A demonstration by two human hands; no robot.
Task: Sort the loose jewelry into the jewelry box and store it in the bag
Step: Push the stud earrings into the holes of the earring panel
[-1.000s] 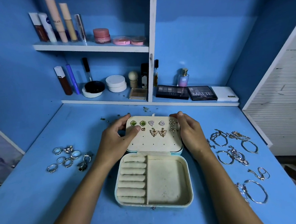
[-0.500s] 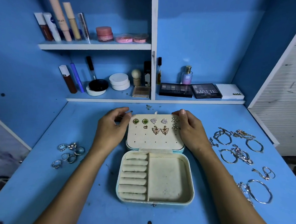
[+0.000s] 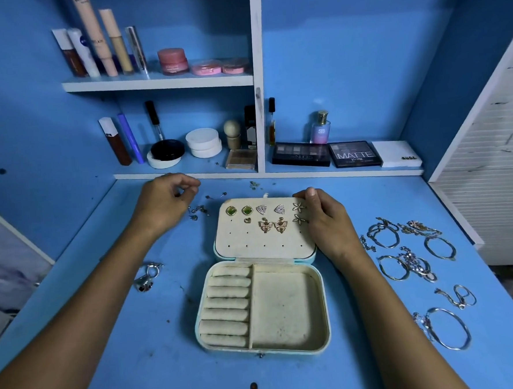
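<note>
A blue table (image 3: 144, 345) fills the near part of the view, with two bare forearms reaching away from the camera across it. Nearest, in the middle of the table, a pale turquoise jewelry box (image 3: 260, 308) lies fully open. Its base holds a column of cream ring rolls (image 3: 227, 307) on the left and an empty cream tray compartment (image 3: 284, 308) on the right. Its lid (image 3: 264, 242) lies flat beyond the base, and several pairs of earrings (image 3: 264, 216) are pinned in its upper rows.

To the left of the box, a small cluster of rings (image 3: 147, 277) lies on the table beside the left forearm. To the right, loose bracelets (image 3: 415, 262) are scattered on the table, well apart from the box.

The right hand (image 3: 326, 220) grips the far right corner of the lid, thumb along the top edge. The left hand (image 3: 164, 200) hovers beyond the lid's left corner with fingers curled toward the thumb in a pinch; whether it holds anything cannot be told. Tiny earring pieces (image 3: 199, 211) lie on the table just beside it.

Farthest away, two shelves (image 3: 158, 83) carry cosmetics, including eyeshadow palettes (image 3: 326, 155) and a perfume bottle (image 3: 320, 127).
</note>
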